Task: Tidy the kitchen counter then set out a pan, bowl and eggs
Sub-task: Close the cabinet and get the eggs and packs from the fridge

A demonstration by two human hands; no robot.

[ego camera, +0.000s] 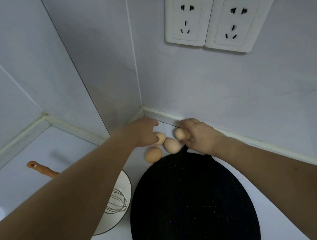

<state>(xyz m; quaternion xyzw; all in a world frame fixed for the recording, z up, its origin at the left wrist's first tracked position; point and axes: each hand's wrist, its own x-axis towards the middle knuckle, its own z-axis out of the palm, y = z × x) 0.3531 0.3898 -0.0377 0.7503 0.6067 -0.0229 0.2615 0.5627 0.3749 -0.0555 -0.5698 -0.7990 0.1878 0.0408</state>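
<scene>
Eggs (171, 145) by pan (193, 201), right hand (197, 136) grip on one, left hand (144, 132) touching another

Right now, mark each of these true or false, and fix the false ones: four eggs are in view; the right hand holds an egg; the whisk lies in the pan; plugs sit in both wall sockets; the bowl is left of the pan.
1. Four eggs are in view. True: three lie on the counter, and one egg is in the right hand.
2. The right hand holds an egg. True.
3. The whisk lies in the pan. False: the whisk rests in the white bowl; the black pan is bare.
4. Plugs sit in both wall sockets. False: both sockets are unused.
5. The bowl is left of the pan. True.
</scene>
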